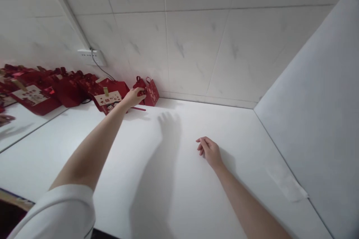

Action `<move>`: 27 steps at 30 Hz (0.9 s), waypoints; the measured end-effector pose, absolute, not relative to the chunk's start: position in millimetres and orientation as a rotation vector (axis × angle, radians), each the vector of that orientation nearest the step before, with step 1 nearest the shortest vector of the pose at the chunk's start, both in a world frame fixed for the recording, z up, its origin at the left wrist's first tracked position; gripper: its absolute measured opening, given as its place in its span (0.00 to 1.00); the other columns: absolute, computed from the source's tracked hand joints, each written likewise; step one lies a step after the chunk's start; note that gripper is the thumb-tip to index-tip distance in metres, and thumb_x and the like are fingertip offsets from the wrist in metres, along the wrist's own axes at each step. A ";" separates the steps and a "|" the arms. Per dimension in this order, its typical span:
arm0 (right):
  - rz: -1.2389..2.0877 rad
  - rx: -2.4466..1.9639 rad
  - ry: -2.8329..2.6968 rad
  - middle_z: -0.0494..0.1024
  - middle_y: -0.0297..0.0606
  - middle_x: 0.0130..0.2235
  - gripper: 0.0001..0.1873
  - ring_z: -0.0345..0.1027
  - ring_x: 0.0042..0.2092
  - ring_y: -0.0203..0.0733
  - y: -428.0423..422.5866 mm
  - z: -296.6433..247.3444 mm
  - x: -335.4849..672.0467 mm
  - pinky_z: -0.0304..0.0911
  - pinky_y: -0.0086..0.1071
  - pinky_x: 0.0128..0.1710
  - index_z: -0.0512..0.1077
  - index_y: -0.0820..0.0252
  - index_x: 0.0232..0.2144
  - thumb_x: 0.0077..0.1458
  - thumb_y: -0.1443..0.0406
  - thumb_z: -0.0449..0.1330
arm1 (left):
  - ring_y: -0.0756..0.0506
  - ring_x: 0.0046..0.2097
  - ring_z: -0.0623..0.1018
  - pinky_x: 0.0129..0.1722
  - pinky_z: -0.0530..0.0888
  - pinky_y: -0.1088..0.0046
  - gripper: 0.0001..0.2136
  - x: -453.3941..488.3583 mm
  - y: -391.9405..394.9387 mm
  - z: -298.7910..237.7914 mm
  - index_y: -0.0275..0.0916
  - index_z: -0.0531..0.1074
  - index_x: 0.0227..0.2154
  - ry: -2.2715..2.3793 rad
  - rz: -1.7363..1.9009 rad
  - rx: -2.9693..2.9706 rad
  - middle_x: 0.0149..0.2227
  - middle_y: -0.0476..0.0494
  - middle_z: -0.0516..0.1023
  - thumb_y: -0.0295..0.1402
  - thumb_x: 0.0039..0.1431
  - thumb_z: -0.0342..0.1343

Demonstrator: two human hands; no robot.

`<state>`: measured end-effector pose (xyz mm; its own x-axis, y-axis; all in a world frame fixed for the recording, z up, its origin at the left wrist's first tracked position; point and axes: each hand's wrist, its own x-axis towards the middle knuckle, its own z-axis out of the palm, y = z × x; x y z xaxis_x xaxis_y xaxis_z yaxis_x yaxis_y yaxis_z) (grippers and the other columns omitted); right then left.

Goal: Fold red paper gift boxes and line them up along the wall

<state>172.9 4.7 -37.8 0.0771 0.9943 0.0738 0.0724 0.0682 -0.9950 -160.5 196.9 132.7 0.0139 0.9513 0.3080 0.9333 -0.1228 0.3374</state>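
Observation:
My left hand reaches to the back of the white table, its thumb and fingers apart at the small red gift boxes. One red gift box with a ribbon loop stands just beyond the fingertips. Another small red box is partly hidden behind the hand. Whether the fingers touch either box is hard to make out. Beside my left wrist lies a larger red gift bag with a cream label and gold clasp. My right hand rests over the tabletop, loosely curled with its fingers slightly apart, holding nothing.
Several red gift bags crowd the left along the tiled wall. A power strip with a cable is above them. On the right stand a pale panel and a white paper piece on the table.

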 end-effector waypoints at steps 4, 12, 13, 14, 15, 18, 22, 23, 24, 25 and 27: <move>1.067 -1.243 -1.225 0.70 0.31 0.22 0.20 0.62 0.19 0.31 7.9 -38.7 173.0 0.52 0.23 0.17 0.71 0.61 0.32 0.59 0.50 0.51 | 0.38 0.62 0.61 0.59 0.60 0.63 0.22 -140.3 239.2 101.9 0.38 0.65 0.56 1.953 0.828 2.139 0.60 0.37 0.61 0.38 0.59 0.49; 1.059 -1.239 -1.229 0.70 0.31 0.22 0.20 0.62 0.19 0.31 8.6 -37.3 173.0 0.52 0.24 0.18 0.71 0.60 0.32 0.59 0.51 0.51 | 0.42 0.54 0.71 0.53 0.65 0.73 0.17 -112.0 223.6 74.7 0.38 0.78 0.38 1.716 0.922 2.287 0.52 0.43 0.74 0.37 0.59 0.45; 1.057 -1.236 -1.232 0.70 0.31 0.22 0.20 0.62 0.19 0.31 8.3 -36.9 173.0 0.53 0.24 0.18 0.71 0.60 0.32 0.59 0.51 0.51 | 0.42 0.52 0.73 0.52 0.66 0.74 0.15 -107.8 215.5 73.5 0.38 0.79 0.36 1.674 0.916 2.318 0.52 0.44 0.74 0.38 0.57 0.48; 1.057 -1.233 -1.236 0.70 0.31 0.22 0.20 0.62 0.20 0.31 8.1 -36.7 172.9 0.53 0.24 0.18 0.71 0.60 0.32 0.59 0.51 0.51 | 0.43 0.50 0.74 0.50 0.67 0.74 0.14 -103.5 206.4 72.6 0.39 0.79 0.36 1.644 0.918 2.340 0.51 0.45 0.75 0.39 0.56 0.51; 1.054 -1.232 -1.239 0.70 0.31 0.22 0.20 0.62 0.20 0.31 8.1 -36.8 172.8 0.53 0.24 0.18 0.71 0.60 0.32 0.59 0.51 0.51 | 0.43 0.49 0.75 0.49 0.68 0.74 0.14 -99.4 196.5 72.2 0.40 0.79 0.37 1.624 0.932 2.353 0.51 0.45 0.75 0.40 0.56 0.52; 1.039 -1.225 -1.237 0.69 0.31 0.22 0.20 0.62 0.20 0.31 8.0 -37.6 172.4 0.54 0.25 0.19 0.71 0.60 0.32 0.59 0.51 0.51 | 0.44 0.43 0.77 0.43 0.70 0.73 0.15 -87.5 163.0 76.7 0.40 0.78 0.38 1.518 0.971 2.338 0.45 0.45 0.78 0.42 0.56 0.52; 0.893 -1.216 -1.124 0.70 0.32 0.27 0.18 0.63 0.21 0.32 4.0 -32.1 170.4 0.59 0.28 0.22 0.68 0.60 0.35 0.59 0.51 0.51 | 0.45 0.37 0.78 0.38 0.71 0.73 0.16 -71.2 116.6 95.7 0.37 0.73 0.23 1.258 0.735 2.334 0.35 0.46 0.80 0.47 0.52 0.57; 0.825 -1.213 -1.087 0.71 0.33 0.29 0.17 0.64 0.22 0.32 2.3 -27.9 169.6 0.61 0.29 0.24 0.68 0.59 0.36 0.59 0.52 0.51 | 0.45 0.37 0.78 0.37 0.71 0.73 0.16 -66.8 106.1 101.1 0.37 0.71 0.23 1.234 0.705 2.324 0.35 0.46 0.80 0.47 0.50 0.59; 0.748 -1.209 -1.056 0.71 0.34 0.33 0.15 0.66 0.25 0.33 0.6 -22.1 168.8 0.63 0.30 0.28 0.67 0.58 0.38 0.59 0.53 0.52 | 0.45 0.38 0.78 0.37 0.71 0.73 0.16 -62.5 96.5 106.2 0.37 0.70 0.25 1.213 0.685 2.304 0.35 0.46 0.80 0.46 0.48 0.61; 0.671 -1.200 -1.036 0.72 0.36 0.36 0.15 0.68 0.30 0.35 -0.9 -14.8 168.1 0.65 0.31 0.32 0.66 0.58 0.40 0.59 0.54 0.53 | 0.45 0.38 0.78 0.36 0.72 0.73 0.16 -58.4 87.9 111.0 0.38 0.70 0.29 1.199 0.665 2.278 0.34 0.46 0.80 0.45 0.47 0.62; 0.523 -1.172 -1.024 0.71 0.39 0.42 0.14 0.68 0.39 0.39 -2.9 4.9 167.8 0.64 0.35 0.41 0.65 0.57 0.43 0.58 0.55 0.54 | 0.45 0.39 0.78 0.36 0.72 0.72 0.17 -51.4 74.1 119.8 0.39 0.69 0.37 1.157 0.585 2.237 0.36 0.44 0.80 0.43 0.47 0.62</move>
<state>167.8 -2.9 4.9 0.4749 0.7945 0.3785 0.1588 0.3457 -0.9248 -51.4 74.1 119.8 0.5352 0.8353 0.1259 0.5966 -0.4793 0.6436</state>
